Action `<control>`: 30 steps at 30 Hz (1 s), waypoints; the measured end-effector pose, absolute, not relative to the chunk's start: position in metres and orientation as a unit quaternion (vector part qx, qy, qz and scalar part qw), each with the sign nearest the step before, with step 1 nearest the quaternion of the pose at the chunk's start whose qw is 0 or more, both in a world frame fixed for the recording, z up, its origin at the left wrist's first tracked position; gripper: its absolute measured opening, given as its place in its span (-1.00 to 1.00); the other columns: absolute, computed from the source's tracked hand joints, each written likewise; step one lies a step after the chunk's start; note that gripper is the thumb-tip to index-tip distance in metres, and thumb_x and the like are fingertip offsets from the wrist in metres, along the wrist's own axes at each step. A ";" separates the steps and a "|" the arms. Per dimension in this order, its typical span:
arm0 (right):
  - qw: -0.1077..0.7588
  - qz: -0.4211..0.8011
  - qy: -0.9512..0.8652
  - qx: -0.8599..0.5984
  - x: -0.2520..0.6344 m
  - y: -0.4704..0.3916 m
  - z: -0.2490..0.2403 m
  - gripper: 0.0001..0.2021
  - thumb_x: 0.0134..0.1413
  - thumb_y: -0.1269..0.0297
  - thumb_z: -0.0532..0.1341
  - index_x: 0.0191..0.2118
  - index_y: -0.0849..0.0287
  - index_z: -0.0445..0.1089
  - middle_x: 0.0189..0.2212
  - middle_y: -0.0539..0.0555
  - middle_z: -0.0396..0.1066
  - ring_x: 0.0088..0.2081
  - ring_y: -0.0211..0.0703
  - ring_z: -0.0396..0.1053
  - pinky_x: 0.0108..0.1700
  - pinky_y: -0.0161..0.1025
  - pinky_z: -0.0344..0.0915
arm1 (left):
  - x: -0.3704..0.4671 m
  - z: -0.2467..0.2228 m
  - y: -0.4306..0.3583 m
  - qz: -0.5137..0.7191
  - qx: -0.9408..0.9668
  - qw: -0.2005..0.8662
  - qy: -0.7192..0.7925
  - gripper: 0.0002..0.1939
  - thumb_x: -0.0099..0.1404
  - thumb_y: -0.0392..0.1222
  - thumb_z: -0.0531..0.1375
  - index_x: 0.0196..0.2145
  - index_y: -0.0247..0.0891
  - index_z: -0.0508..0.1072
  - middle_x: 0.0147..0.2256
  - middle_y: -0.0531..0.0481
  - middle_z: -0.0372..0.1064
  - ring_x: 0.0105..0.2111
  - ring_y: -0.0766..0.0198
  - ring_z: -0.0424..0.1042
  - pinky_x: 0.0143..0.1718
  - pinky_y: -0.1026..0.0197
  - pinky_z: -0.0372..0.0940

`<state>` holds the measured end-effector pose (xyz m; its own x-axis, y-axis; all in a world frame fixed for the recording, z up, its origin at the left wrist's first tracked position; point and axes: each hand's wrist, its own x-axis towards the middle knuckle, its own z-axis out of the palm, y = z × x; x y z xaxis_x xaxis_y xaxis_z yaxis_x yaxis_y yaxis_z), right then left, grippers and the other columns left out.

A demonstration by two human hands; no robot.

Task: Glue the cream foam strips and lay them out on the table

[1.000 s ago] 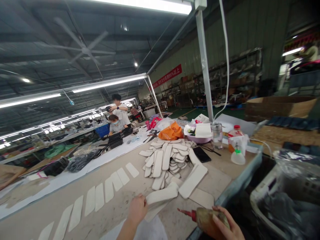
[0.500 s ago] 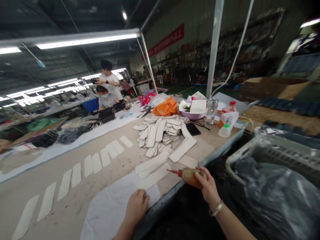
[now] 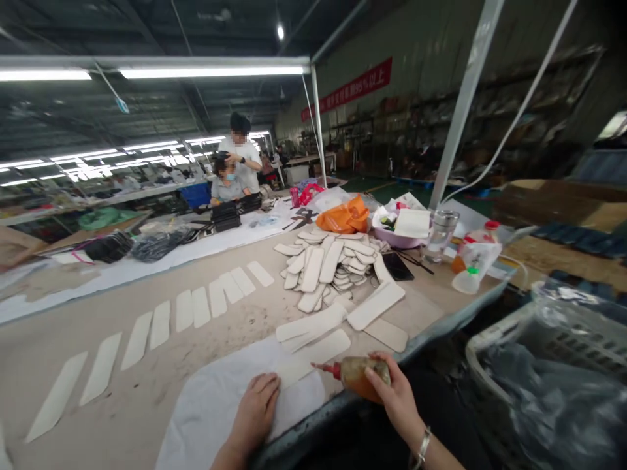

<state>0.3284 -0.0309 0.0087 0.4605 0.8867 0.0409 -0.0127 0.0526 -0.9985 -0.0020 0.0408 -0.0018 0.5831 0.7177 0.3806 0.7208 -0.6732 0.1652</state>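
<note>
My right hand is wrapped round a squeeze bottle of amber liquid. The bottle lies nearly level, and its red nozzle points left over a pale elongated pad. On a white cloth at the table edge, my left hand lies with its fingers stretched out at that pad's left end. More pads overlap just behind it, beside one larger pad. Farther back is a heap of dark-edged pads. Several pale pads form a slanting row on the left.
Behind the heap lie an orange bag and a lilac basin. A phone, a glass jar and a green-capped bottle stand or lie at right. A plastic crate is beside the table. Two people are across the room.
The camera view has turned left, so the table and its things appear farther right. The bottle's nozzle has come lower and closer to my left hand, over the near pad.
</note>
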 end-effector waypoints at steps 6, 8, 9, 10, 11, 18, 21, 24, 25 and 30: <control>0.619 0.342 -0.408 -0.577 0.313 -0.019 0.003 -0.65 -0.10 0.08 0.29 -0.18 0.16 0.36 -0.23 0.14 0.44 -0.19 -0.02 0.42 -0.20 -0.26 0.40 | -0.006 -0.015 0.040 -0.293 -0.907 0.023 -0.302 -0.82 0.29 -0.26 0.06 -0.26 -0.22 0.46 -0.33 -0.11 0.42 -0.31 0.24 0.42 -0.28 0.25 0.44; 0.609 0.335 -0.429 -0.577 0.307 -0.019 0.006 -0.66 -0.07 0.10 0.27 -0.17 0.16 0.36 -0.24 0.13 0.44 -0.21 -0.03 0.42 -0.21 -0.25 0.40 | -0.006 -0.016 0.033 -0.310 -0.897 0.018 -0.315 -0.83 0.29 -0.26 0.07 -0.25 -0.23 0.46 -0.33 -0.11 0.42 -0.31 0.24 0.42 -0.28 0.25 0.44; 0.600 0.330 -0.444 -0.578 0.304 -0.020 0.009 -0.67 -0.05 0.10 0.26 -0.17 0.16 0.35 -0.24 0.13 0.44 -0.22 -0.03 0.42 -0.21 -0.24 0.40 | -0.005 -0.015 0.029 -0.308 -0.890 0.007 -0.336 -0.83 0.29 -0.26 0.07 -0.25 -0.23 0.46 -0.31 -0.11 0.41 -0.29 0.24 0.42 -0.26 0.24 0.43; 0.590 0.323 -0.460 -0.579 0.300 -0.020 0.013 -0.67 -0.04 0.11 0.25 -0.16 0.16 0.34 -0.24 0.12 0.43 -0.22 -0.04 0.42 -0.20 -0.22 0.40 | -0.004 -0.012 0.025 -0.301 -0.884 -0.007 -0.359 -0.83 0.29 -0.26 0.07 -0.24 -0.23 0.46 -0.29 -0.11 0.41 -0.27 0.23 0.41 -0.24 0.21 0.43; 0.580 0.317 -0.478 -0.579 0.296 -0.020 0.016 -0.68 -0.02 0.11 0.24 -0.15 0.16 0.33 -0.25 0.12 0.42 -0.23 -0.05 0.41 -0.18 -0.20 0.39 | -0.002 -0.009 0.022 -0.291 -0.879 -0.022 -0.377 -0.83 0.29 -0.27 0.07 -0.24 -0.23 0.46 -0.28 -0.11 0.40 -0.26 0.23 0.40 -0.22 0.19 0.42; 0.510 0.280 -0.585 -0.565 0.275 -0.018 0.020 -0.71 0.04 0.18 0.22 -0.12 0.13 0.26 -0.24 0.10 0.35 -0.19 -0.07 0.33 -0.13 -0.11 0.31 | 0.000 -0.004 0.021 -0.239 -0.887 -0.084 -0.385 -0.84 0.28 -0.32 0.10 -0.22 -0.25 0.46 -0.24 -0.09 0.39 -0.23 0.24 0.35 -0.15 0.14 0.36; 0.493 0.264 -0.616 -0.555 0.270 -0.018 0.021 -0.72 0.05 0.20 0.22 -0.12 0.12 0.25 -0.26 0.09 0.33 -0.20 -0.09 0.31 -0.13 -0.12 0.29 | -0.002 -0.006 0.021 -0.236 -0.893 -0.093 -0.371 -0.81 0.27 -0.35 0.10 -0.17 -0.26 0.44 -0.21 -0.09 0.40 -0.21 0.24 0.34 -0.12 0.13 0.34; 0.487 0.255 -0.633 -0.545 0.265 -0.016 0.023 -0.74 0.07 0.24 0.22 -0.12 0.12 0.24 -0.27 0.08 0.33 -0.20 -0.11 0.29 -0.12 -0.14 0.27 | -0.002 -0.006 0.021 -0.234 -0.895 -0.098 -0.366 -0.80 0.27 -0.36 0.10 -0.17 -0.26 0.44 -0.21 -0.09 0.41 -0.22 0.24 0.35 -0.12 0.12 0.34; 0.484 0.255 -0.639 -0.542 0.263 -0.015 0.023 -0.75 0.07 0.25 0.22 -0.12 0.11 0.24 -0.27 0.08 0.32 -0.20 -0.11 0.29 -0.12 -0.15 0.27 | -0.002 -0.006 0.021 -0.234 -0.895 -0.098 -0.366 -0.80 0.26 -0.36 0.10 -0.17 -0.25 0.44 -0.22 -0.09 0.41 -0.23 0.24 0.35 -0.13 0.12 0.35; 0.462 0.261 -0.653 -0.541 0.254 -0.011 0.020 -0.73 0.02 0.29 0.25 -0.14 0.11 0.25 -0.29 0.07 0.32 -0.22 -0.11 0.30 -0.15 -0.17 0.28 | 0.001 -0.002 0.022 -0.235 -0.895 -0.095 -0.367 -0.81 0.26 -0.35 0.11 -0.18 -0.25 0.45 -0.24 -0.09 0.42 -0.23 0.23 0.36 -0.15 0.12 0.36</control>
<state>0.2540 -0.0110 0.0196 0.0114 0.9468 0.3217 0.4653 0.2797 -0.8398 0.0006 0.0219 -0.0024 0.6204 0.7008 0.3521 0.6118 -0.7133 0.3420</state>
